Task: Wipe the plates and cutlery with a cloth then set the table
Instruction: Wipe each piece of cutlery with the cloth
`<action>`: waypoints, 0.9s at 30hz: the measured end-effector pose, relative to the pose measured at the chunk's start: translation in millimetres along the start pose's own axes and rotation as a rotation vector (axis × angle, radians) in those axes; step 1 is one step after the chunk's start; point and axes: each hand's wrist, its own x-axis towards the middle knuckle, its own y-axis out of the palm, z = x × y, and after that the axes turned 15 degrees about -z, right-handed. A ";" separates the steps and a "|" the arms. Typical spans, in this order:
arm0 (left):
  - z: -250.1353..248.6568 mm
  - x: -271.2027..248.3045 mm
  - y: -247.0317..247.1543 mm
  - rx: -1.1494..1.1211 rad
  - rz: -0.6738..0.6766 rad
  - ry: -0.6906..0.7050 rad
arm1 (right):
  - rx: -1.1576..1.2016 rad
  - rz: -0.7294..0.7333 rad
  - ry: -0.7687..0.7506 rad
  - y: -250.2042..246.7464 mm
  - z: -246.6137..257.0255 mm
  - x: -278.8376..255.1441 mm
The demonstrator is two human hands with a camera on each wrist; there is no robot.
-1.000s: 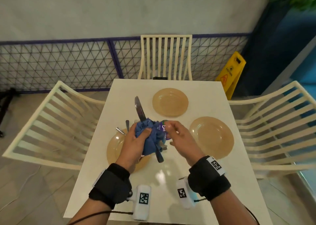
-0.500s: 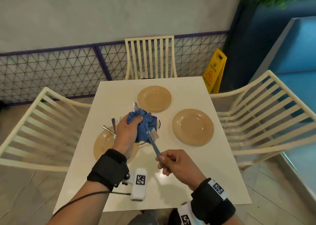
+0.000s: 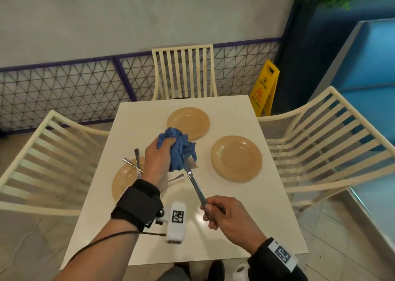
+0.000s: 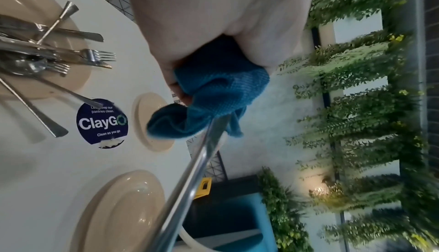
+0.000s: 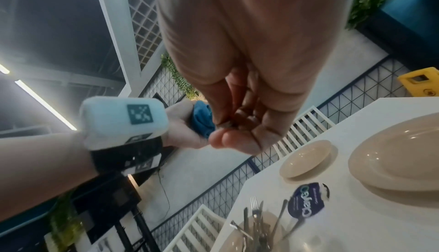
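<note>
Hands raised: left (image 3: 157,160) grips cloth (image 3: 178,150), right (image 3: 226,214) knife (image 3: 193,179).

You are in a café or pantry dining area: a white table (image 3: 224,227) with slatted chairs (image 3: 183,71), a yellow caution sign (image 3: 265,88), a "Clean as you go" sticker (image 4: 102,122).

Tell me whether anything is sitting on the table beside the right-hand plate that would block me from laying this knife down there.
Nothing visible does. The right hand holds the knife by its handle, blade in the blue cloth gripped by the left hand. The table near the right plate shows bare white surface; the other cutlery lies on the left plate.
</note>
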 end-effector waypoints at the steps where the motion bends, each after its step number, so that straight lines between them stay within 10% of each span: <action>1: -2.8 3.1 1.2 -0.023 -0.003 -0.003 | -0.006 -0.009 -0.004 1.1 1.0 3.1; 17: 40.8 -8.9 -28.0 0.494 0.350 0.176 | 0.180 -0.206 0.102 5.3 26.9 91.0; 27: 56.1 -11.9 -46.4 0.594 0.529 0.052 | 0.394 -0.442 0.169 15.6 14.2 134.1</action>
